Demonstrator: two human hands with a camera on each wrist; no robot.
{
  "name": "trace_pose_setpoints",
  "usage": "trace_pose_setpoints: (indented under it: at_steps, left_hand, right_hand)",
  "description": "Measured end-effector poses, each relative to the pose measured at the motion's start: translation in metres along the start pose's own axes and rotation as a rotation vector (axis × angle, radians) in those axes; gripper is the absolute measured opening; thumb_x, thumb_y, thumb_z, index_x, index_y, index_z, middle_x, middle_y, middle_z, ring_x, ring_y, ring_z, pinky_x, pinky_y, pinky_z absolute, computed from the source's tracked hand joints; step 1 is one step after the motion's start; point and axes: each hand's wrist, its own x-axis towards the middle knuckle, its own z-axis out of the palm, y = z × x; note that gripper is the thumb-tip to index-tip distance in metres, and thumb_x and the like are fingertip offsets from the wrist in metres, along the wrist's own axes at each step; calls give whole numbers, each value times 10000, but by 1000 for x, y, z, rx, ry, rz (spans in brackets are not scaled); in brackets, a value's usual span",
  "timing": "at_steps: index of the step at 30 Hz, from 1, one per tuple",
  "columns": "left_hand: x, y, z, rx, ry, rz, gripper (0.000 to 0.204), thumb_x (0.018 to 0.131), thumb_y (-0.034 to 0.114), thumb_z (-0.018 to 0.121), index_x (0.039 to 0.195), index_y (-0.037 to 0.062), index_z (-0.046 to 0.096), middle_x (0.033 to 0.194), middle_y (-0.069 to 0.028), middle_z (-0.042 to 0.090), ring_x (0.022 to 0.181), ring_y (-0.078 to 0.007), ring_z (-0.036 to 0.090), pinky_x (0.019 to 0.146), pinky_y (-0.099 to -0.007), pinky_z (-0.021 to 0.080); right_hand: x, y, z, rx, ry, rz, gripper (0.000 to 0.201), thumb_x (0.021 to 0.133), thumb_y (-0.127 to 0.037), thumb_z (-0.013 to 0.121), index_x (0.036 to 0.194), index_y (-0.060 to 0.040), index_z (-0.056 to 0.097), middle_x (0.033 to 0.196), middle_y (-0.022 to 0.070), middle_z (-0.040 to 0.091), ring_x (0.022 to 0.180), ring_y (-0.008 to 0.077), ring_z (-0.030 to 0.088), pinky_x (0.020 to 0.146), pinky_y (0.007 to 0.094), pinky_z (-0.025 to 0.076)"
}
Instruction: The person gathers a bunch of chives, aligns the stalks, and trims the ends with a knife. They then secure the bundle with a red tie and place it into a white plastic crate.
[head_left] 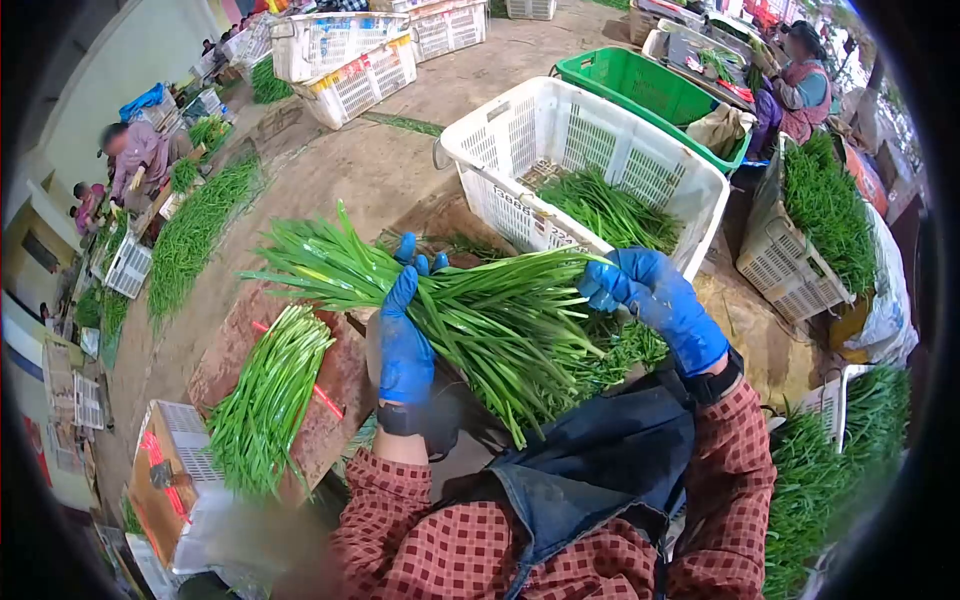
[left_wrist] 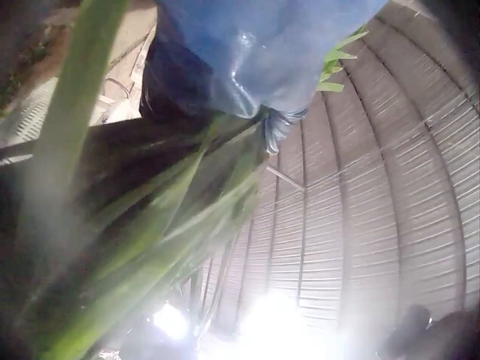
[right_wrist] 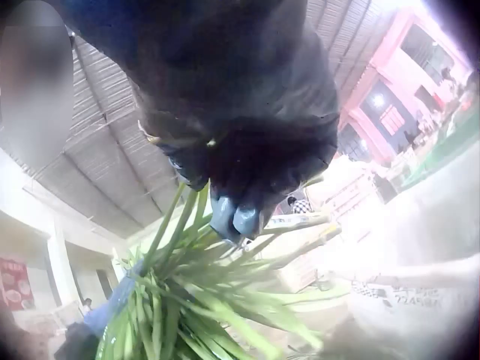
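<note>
A thick bunch of garlic chives (head_left: 500, 320) lies across my lap area in the head view. My left hand (head_left: 405, 345), in a blue glove, grips the bunch around its middle, thumb on the near side and fingertips showing beyond it. At the bunch's right end, the gloved right hand (head_left: 660, 300) pinches a few leaves with curled fingers. Loose leaf ends fan out below that hand in the right wrist view, under the glove's fingertips (right_wrist: 244, 219). A blue glove (left_wrist: 232, 60) fills the top of the left wrist view, with blurred leaves beneath it.
Another bunch of chives (head_left: 265, 395) lies on a reddish board (head_left: 225, 365) to the left, beside a cardboard box (head_left: 155, 470). Ahead stand a white crate (head_left: 490, 195) with chives inside and a green crate (head_left: 600, 68). Filled crates (head_left: 795, 260) line the right.
</note>
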Motion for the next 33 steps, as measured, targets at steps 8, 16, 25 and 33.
trace_pose_setpoints:
  at_steps: [8, 16, 25, 33]
  left_hand:
    - [6, -5, -11, -71, 184, -89, 265, 876, 141, 617, 1121, 40, 604, 978, -41, 648, 968, -205, 604, 886, -357, 489]
    - [12, -2, -26, -52, 225, -92, 295, 914, 267, 574, 1127, 63, 585, 1099, -59, 607, 995, -178, 581, 894, -353, 485]
    - [9, -2, -20, -78, 220, -139, 177, 911, 258, 563, 987, 124, 651, 1029, -30, 653, 944, -180, 601, 876, -365, 482]
    - [5, 6, -14, -25, 226, -2, 188, 915, 259, 553, 1007, 126, 649, 1046, -45, 650, 979, -176, 596, 914, -366, 463]
  right_hand:
    - [14, 0, 4, 242, -33, 486, 331, 854, -299, 671, 863, 31, 648, 723, 85, 662, 596, 136, 625, 543, 248, 508]
    - [-19, 17, 3, 2, 123, 243, 295, 833, -169, 696, 1081, -20, 633, 848, 24, 660, 763, 83, 589, 717, 225, 469]
    - [-13, -11, 42, -1170, 242, -602, 373, 753, -174, 702, 1117, -150, 623, 733, 98, 620, 630, 234, 594, 600, 354, 471]
    - [-7, 20, 45, 200, 364, 17, 242, 937, -228, 564, 940, 3, 638, 736, 24, 629, 606, 73, 526, 563, 216, 430]
